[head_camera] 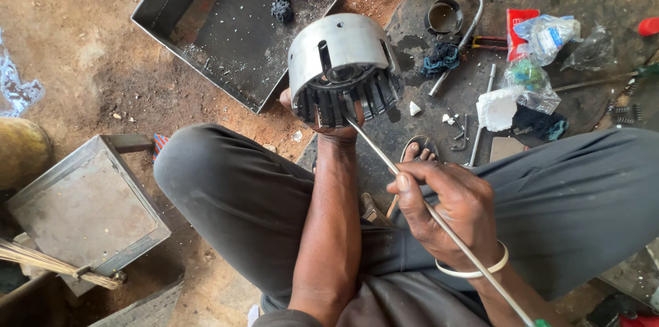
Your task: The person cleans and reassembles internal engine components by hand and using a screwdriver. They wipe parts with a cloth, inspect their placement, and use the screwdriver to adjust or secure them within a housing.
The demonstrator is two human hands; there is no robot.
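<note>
Right hand: right hand [449,207] sits low over the lap, fingers curled tight around a thin metal rod [412,190], thumb pressed along it
Left hand: left hand [329,121] reaches forward, forearm straight, mostly hidden beneath the slotted metal drum [343,66] it grips from below
Rod: long axis runs diagonally from lower right up-left, tip poking into the drum's slots
Drum: held above the ground, slotted end facing the person
Tray: open metal tray [240,25] beyond holds a dark rag [281,6] and grit

Oily dirt floor [89,59] under steel tray [165,21], metal box [82,210], bent pipe [461,39], plastic bags [549,35].
</note>
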